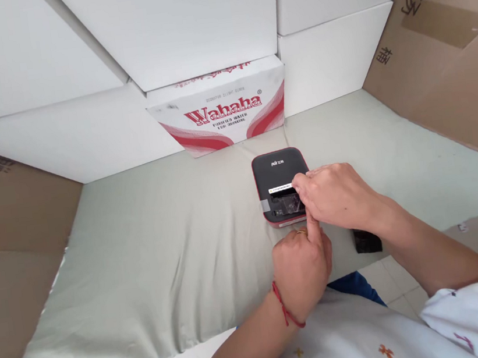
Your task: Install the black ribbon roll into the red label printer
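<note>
A small black device with a red rim (279, 169), like a label printer, lies on a pale green cloth (164, 247). A narrow white label strip (279, 188) shows at its slot. My right hand (338, 195) rests over the device's near right part, fingers curled, with the fingertips at the end of the strip. My left hand (301, 267) is in a loose fist just in front of the device, its forefinger stretched up to the device's near edge. A red cord is round that wrist.
White foam boxes (179, 28) are stacked behind, with a red-and-white Wahaba water carton (224, 113) under them. Brown cardboard (446, 46) leans at the right, more cardboard (14, 244) at the left. A small black object (367, 241) lies by my right forearm.
</note>
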Motion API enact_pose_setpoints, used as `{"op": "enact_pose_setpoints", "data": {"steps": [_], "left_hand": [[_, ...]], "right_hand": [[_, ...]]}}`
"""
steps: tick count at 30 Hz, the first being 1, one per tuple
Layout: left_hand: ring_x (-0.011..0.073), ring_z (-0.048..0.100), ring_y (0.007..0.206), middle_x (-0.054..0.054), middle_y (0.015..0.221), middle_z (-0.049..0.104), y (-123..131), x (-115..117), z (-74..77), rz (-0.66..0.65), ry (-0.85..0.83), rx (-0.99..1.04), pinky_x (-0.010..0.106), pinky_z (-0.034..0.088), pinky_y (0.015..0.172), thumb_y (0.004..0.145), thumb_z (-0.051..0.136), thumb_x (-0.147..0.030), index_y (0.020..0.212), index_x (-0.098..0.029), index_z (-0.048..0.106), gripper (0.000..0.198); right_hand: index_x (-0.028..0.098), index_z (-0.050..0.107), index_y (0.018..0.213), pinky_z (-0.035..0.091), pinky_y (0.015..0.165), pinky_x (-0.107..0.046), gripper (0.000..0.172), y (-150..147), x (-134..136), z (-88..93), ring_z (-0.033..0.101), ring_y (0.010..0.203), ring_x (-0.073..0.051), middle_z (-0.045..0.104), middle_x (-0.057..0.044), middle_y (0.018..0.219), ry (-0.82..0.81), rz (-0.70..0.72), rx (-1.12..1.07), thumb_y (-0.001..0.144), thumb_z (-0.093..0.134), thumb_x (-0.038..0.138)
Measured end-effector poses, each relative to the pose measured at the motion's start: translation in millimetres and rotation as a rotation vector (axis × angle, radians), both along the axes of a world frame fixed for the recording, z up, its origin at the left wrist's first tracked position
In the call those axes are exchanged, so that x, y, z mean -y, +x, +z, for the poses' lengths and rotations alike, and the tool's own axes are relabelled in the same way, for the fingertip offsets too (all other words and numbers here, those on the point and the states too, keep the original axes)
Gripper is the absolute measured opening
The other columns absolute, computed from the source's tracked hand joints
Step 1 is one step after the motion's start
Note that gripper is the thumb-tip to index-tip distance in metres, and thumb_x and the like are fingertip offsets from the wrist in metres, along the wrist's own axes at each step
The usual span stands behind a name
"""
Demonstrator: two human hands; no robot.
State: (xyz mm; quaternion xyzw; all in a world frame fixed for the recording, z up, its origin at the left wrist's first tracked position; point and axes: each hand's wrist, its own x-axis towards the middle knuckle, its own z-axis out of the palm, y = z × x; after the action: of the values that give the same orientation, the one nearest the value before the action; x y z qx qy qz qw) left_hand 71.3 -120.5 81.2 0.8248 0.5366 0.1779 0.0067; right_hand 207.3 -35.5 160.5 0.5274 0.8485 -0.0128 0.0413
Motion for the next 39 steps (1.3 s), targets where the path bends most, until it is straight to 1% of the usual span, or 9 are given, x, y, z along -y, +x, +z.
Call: {"op": "enact_pose_setpoints", "data": {"steps": [3, 7, 11, 14, 16, 19, 27, 33, 39], "left_hand": [[0.0197, 0.066, 0.052, 0.0, 0.064, 0.072, -8.0, -4.1, 1.1, -0.037, -0.047, 0.115, 0.03, 0.038, 0.048, 0.097, 0.057, -0.021, 0.147, -0.013, 0.062, 0.05], [0.0135, 0.06, 0.051, -0.005, 0.062, 0.067, -29.0, -7.0, 5.1, -0.085, -0.138, 0.436, 0.026, 0.045, 0.055, 0.1, 0.055, -0.02, 0.133, -0.021, 0.071, 0.037], [0.011, 0.059, 0.061, -0.006, 0.07, 0.064, -60.1, -30.8, 3.1, 0.192, -0.133, 0.823, 0.024, 0.049, 0.065, 0.102, 0.06, -0.027, 0.125, -0.024, 0.073, 0.026], [0.0194, 0.07, 0.109, 0.005, 0.118, 0.072, -81.0, -68.8, -12.4, 0.261, -0.144, 1.004, 0.033, 0.056, 0.095, 0.088, 0.075, -0.031, 0.144, -0.028, 0.064, 0.057], [0.0296, 0.055, 0.15, 0.01, 0.159, 0.057, -89.2, -93.4, -28.1, 0.123, -0.338, 1.156, 0.045, 0.05, 0.116, 0.076, 0.083, -0.036, 0.161, -0.036, 0.049, 0.091], [0.0314, 0.027, 0.173, 0.006, 0.181, 0.034, -92.1, -114.8, -50.2, -0.082, -0.597, 1.35, 0.054, 0.033, 0.135, 0.075, 0.088, -0.044, 0.172, -0.047, 0.025, 0.115], [0.0289, 0.015, 0.177, 0.004, 0.19, 0.013, -86.3, -115.2, -71.0, -0.245, -0.723, 1.466, 0.052, 0.029, 0.141, 0.078, 0.092, -0.059, 0.175, -0.051, -0.003, 0.135], [0.0316, 0.018, 0.177, 0.006, 0.191, 0.01, -84.1, -118.4, -80.4, -0.276, -0.691, 1.432, 0.055, 0.033, 0.138, 0.081, 0.088, -0.068, 0.175, -0.049, -0.001, 0.13], [0.0321, 0.02, 0.176, 0.007, 0.189, 0.021, -81.5, -120.6, -82.0, -0.335, -0.654, 1.445, 0.055, 0.027, 0.141, 0.085, 0.084, -0.067, 0.174, -0.042, 0.016, 0.115]], "right_hand": [[0.02, 0.079, 0.116, 0.05, 0.063, -0.035, 0.03, 10.6, 4.2, -21.9, 0.082, 0.08, -0.027, 0.086, -0.009, 0.092, 0.105, -0.058, -0.199, 0.107, 0.05, 0.021], [0.02, 0.077, 0.13, 0.061, 0.109, -0.045, 0.033, 21.8, 25.1, -58.6, 0.078, 0.128, -0.026, 0.083, -0.011, 0.135, 0.314, 0.115, -0.597, 0.111, 0.051, 0.018], [0.021, 0.076, 0.132, 0.05, 0.127, -0.056, 0.027, 20.3, 48.0, -79.9, 0.072, 0.139, -0.027, 0.079, -0.013, 0.143, 0.378, 0.214, -0.728, 0.109, 0.062, 0.018], [0.021, 0.075, 0.136, 0.053, 0.125, -0.058, 0.031, 16.6, 54.6, -86.3, 0.072, 0.138, -0.027, 0.079, -0.013, 0.142, 0.417, 0.187, -0.766, 0.108, 0.062, 0.015], [0.022, 0.074, 0.137, 0.055, 0.123, -0.058, 0.033, 15.5, 54.6, -88.1, 0.072, 0.139, -0.027, 0.079, -0.013, 0.142, 0.42, 0.176, -0.786, 0.108, 0.061, 0.014], [0.025, 0.074, 0.138, 0.055, 0.124, -0.058, 0.036, 16.0, 53.2, -89.0, 0.072, 0.138, -0.026, 0.079, -0.01, 0.142, 0.386, 0.164, -0.804, 0.109, 0.058, 0.012], [0.027, 0.075, 0.139, 0.054, 0.125, -0.062, 0.04, 11.9, 56.3, -87.2, 0.071, 0.141, -0.029, 0.08, -0.009, 0.141, 0.443, 0.15, -0.781, 0.105, 0.061, 0.01], [0.027, 0.082, 0.118, 0.062, 0.114, -0.05, 0.024, 17.0, 35.9, -62.6, 0.083, 0.114, -0.026, 0.088, -0.005, 0.116, 0.385, 0.229, -0.784, 0.106, 0.064, 0.016], [0.023, 0.082, 0.118, 0.062, 0.078, -0.04, 0.027, 5.4, -22.2, -19.8, 0.083, 0.09, -0.028, 0.087, -0.008, 0.109, 0.105, -0.03, -0.434, 0.11, 0.056, 0.028]]}}
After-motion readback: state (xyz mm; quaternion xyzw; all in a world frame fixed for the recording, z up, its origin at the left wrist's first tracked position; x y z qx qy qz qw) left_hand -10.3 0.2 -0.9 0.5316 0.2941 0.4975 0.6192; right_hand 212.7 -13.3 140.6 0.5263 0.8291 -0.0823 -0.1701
